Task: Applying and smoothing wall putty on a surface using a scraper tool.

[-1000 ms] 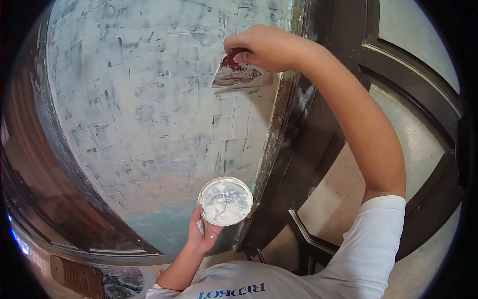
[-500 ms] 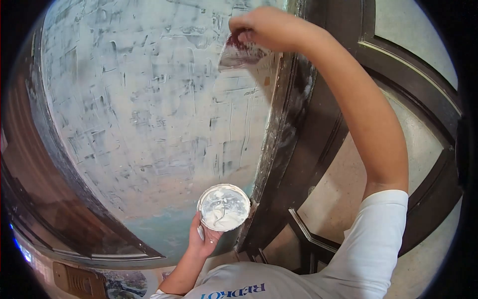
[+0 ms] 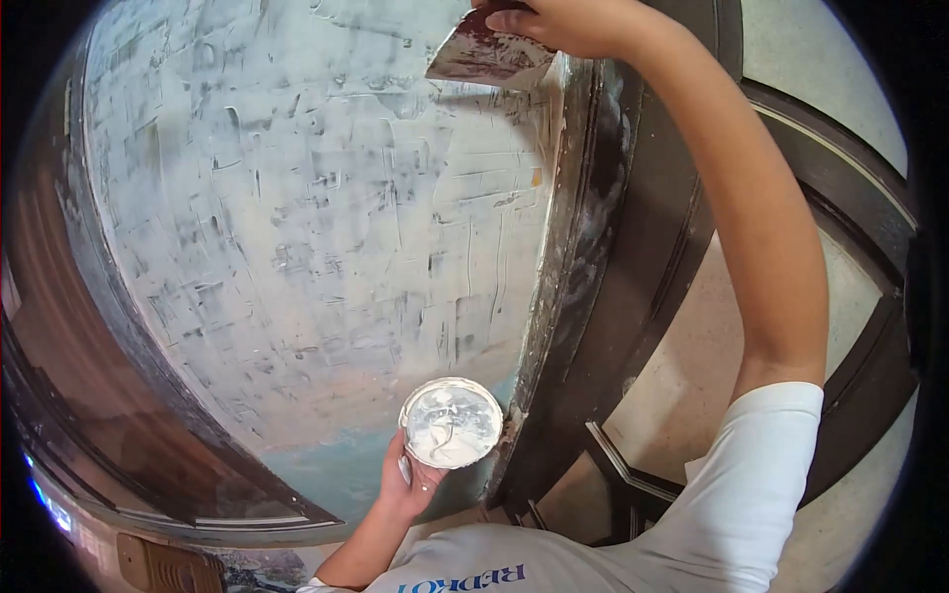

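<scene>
My right hand (image 3: 568, 25) is raised at the top of the view, fingers closed round a wide putty knife (image 3: 491, 51) with a dark red, smeared blade. The blade lies at or close to the upper right of a panel (image 3: 287, 227) coated with patchy white putty; I cannot tell whether it touches. Low in the middle, my left hand (image 3: 407, 484) grips a round tub (image 3: 452, 423) from below and the left. White putty (image 3: 445, 450) lines the tub. A small shiny thing shows by the left thumb, too small to name.
A dark, putty-smudged wooden frame (image 3: 568, 257) borders the panel on the right. Beyond it stands dark woodwork with pale insets (image 3: 682, 336). Another dark frame (image 3: 148, 316) edges the panel on the left. At the lower left is a brown slotted object (image 3: 163, 565).
The putty knife and my right hand have gone higher on the panel. My left hand still holds the tub, which sits slightly lower and farther right in view.
</scene>
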`<state>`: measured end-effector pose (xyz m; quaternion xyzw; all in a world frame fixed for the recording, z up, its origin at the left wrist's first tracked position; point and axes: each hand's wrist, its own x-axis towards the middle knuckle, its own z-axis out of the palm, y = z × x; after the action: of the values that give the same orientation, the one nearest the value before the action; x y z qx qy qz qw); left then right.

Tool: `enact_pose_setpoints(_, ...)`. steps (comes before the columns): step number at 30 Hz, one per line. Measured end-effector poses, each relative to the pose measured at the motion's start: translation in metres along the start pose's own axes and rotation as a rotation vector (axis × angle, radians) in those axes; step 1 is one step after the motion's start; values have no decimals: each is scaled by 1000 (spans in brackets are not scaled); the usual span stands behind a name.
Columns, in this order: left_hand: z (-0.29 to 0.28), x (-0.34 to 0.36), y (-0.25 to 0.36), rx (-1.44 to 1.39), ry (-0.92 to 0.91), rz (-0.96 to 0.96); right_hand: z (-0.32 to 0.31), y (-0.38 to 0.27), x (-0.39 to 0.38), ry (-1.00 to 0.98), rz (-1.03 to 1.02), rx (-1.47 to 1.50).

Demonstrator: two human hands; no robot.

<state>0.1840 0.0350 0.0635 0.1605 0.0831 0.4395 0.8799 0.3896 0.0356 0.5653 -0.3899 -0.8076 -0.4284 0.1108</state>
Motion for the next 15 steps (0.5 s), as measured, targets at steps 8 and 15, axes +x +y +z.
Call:
enact_pose_setpoints(8,-4,0,2,-10,7,-30,51,-22,-8,-310,80,-107)
enact_pose_setpoints(15,-4,1,5,-10,7,-35,3,2,-3,102,-240,-126)
